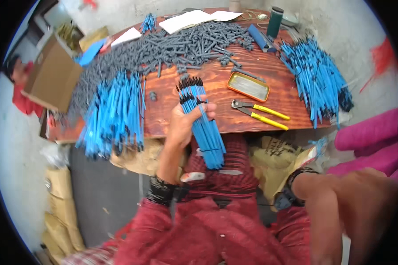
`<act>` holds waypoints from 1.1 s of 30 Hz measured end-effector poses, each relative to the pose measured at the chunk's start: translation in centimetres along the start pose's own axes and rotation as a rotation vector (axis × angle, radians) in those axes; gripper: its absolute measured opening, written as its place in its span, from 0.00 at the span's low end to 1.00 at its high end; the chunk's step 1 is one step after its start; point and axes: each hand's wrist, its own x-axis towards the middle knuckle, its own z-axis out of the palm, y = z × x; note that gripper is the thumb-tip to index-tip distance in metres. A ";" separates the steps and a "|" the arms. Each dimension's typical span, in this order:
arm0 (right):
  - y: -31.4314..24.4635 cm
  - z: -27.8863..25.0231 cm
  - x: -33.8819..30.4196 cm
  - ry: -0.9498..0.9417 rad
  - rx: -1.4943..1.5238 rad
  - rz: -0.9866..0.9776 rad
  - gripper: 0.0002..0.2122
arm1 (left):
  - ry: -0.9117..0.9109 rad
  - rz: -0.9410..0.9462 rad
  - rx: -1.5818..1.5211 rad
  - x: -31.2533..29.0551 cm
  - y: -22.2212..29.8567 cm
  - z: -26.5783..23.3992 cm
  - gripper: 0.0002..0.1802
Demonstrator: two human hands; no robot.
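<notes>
My left hand [185,121] is closed around a bundle of thin blue sticks with black pointed tips [209,143]. The tips point away from me over the table edge, and the lower ends hang above my lap. My right hand [358,203] is raised close to the camera at the lower right, away from the table. It is blurred, and whether its fingers hold anything cannot be made out. Yellow-handled pincers [263,114] and a shallow yellow-rimmed tin [248,86] lie on the table right of the bundle.
The wooden table [163,106] bears a large heap of grey plastic pieces [177,46]. Piles of blue sticks lie at left [117,110] and right [314,75]. A dark green flask [275,22] stands at the back. A cardboard box [53,73] and a person in red [22,90] are at far left.
</notes>
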 end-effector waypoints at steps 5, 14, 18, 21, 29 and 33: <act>0.8 1.1 -0.5 -0.041 0.045 0.013 0.03 | 0.000 -0.067 0.057 0.3 -0.3 -0.7 0.17; 2.8 3.3 -0.6 -0.072 0.031 -0.020 0.03 | -0.060 0.012 0.035 0.4 -0.4 -0.6 0.19; 3.3 4.0 -0.6 -0.067 0.023 -0.028 0.03 | -0.039 0.064 0.039 0.5 -0.3 -0.7 0.18; 3.2 4.5 -0.3 -0.044 0.013 -0.026 0.03 | -0.050 0.067 0.044 0.4 -0.9 -0.8 0.18; 5.5 6.2 0.3 -0.058 0.041 -0.027 0.03 | -0.020 0.049 0.043 1.2 -1.6 -1.4 0.18; 5.8 6.6 2.5 -0.028 0.011 0.018 0.03 | 0.001 0.025 0.077 1.8 0.2 -0.8 0.19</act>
